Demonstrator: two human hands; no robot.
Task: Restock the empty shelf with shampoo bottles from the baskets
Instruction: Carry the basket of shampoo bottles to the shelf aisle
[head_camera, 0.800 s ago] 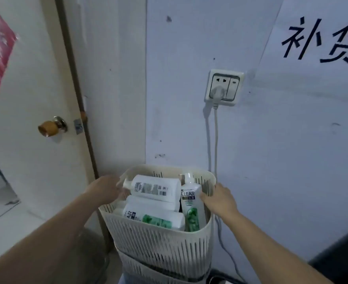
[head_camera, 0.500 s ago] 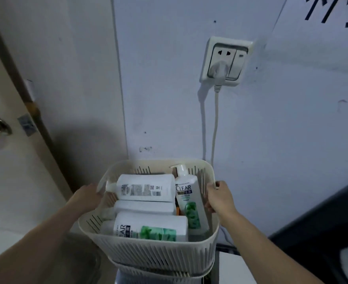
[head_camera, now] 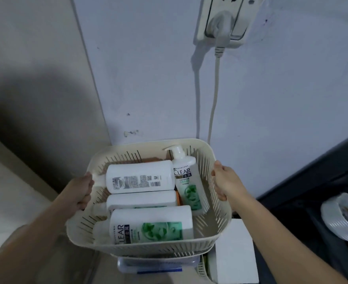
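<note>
shampoo bottles: four white ones lie in the cream slotted basket [head_camera: 220, 203], the landmark for everything below.
head view, back bottle [head_camera: 139, 178]: on its side at the basket's far half, printed back label and barcode facing up, cap end toward the left rim.
middle bottle [head_camera: 141, 199]: on its side just in front of the back bottle, touching it, mostly hidden beneath its neighbours.
front bottle [head_camera: 150, 225]: on its side nearest the basket's near rim, "clear" lettering and green leaf print facing up.
pump bottle [head_camera: 187, 181]: leaning along the basket's right side, pump head toward the far rim, green label up.
left hand [head_camera: 79, 190]: curled over the basket's left rim, fingers wrapped on the edge.
right hand [head_camera: 226, 182]: clasped on the basket's right rim, thumb on top.
second basket [head_camera: 201, 269]: directly under the held basket, only its rim showing.
white box [head_camera: 233, 251]: below the basket's right corner.
wall socket [head_camera: 223, 19]: on the wall above the basket, plug inserted.
cord [head_camera: 214, 95]: hanging from the socket down behind the basket's far rim.
white roll [head_camera: 343, 218]: well to the right of the basket, on a dark surface.
</note>
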